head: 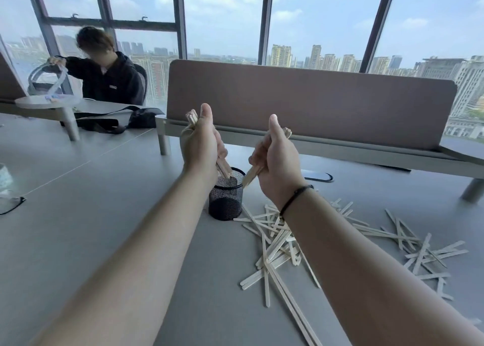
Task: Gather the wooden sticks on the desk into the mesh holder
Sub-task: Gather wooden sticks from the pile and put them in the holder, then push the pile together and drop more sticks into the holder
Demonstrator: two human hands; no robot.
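Note:
A black mesh holder [225, 201] stands upright on the grey desk [104, 214]. My left hand [200, 142] hangs just above it, shut on a bundle of wooden sticks whose lower ends dip into the holder's mouth. My right hand [277, 162], to the right of the holder, grips a second bundle of sticks [252, 174] that slants down toward the holder's rim. Many loose wooden sticks [277, 243] lie scattered on the desk right of the holder, and more lie farther right [421, 251].
A brown divider panel [314, 102] stands behind the holder. A phone [318, 176] lies flat near my right wrist. At the far left another person sits at the adjoining desk, with a black strap [110, 121] and a round stand [49, 102]. Glasses [10, 204] lie at the left edge.

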